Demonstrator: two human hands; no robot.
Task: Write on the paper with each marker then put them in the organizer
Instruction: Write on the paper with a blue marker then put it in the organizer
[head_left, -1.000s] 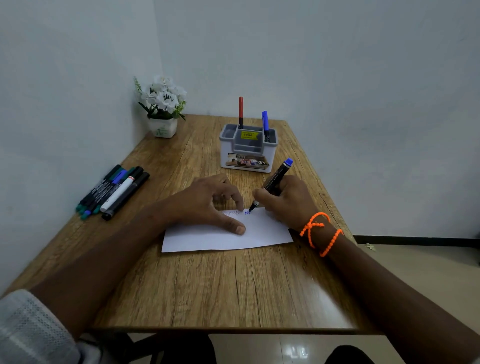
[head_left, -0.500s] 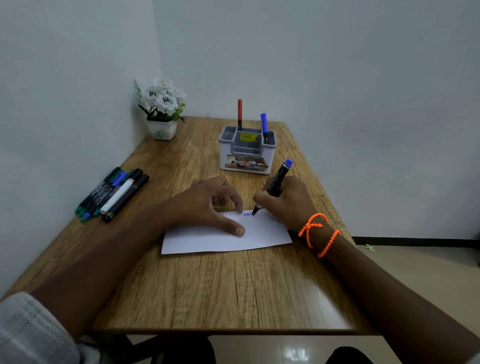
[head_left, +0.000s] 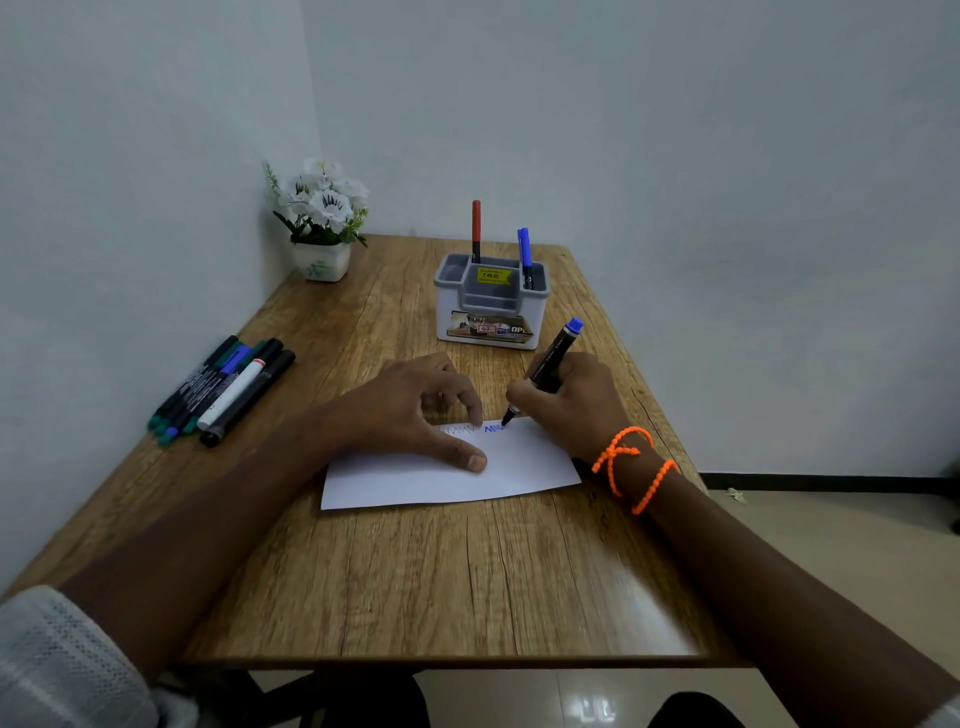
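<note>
Under both hands the table (head_left: 415, 571) is grained wood with soft gloss; the paper (head_left: 441, 483) looks matt and smooth.

We see a brown wooden worktop (head_left: 415, 571) with dark lines in the grain. It sits in a corner of the room. A pale wall (head_left: 130, 182) runs along its left side, and another pale wall (head_left: 675, 130) stands behind it. Both walls are plain. In the far left corner of the worktop we see a small white pot of white flowers (head_left: 322, 223). On the right we see a shiny cream floor (head_left: 831, 545). A dark strip (head_left: 821, 480) runs along the bottom of the wall there. The light is soft, and it shines on the near right part of the worktop.
</note>
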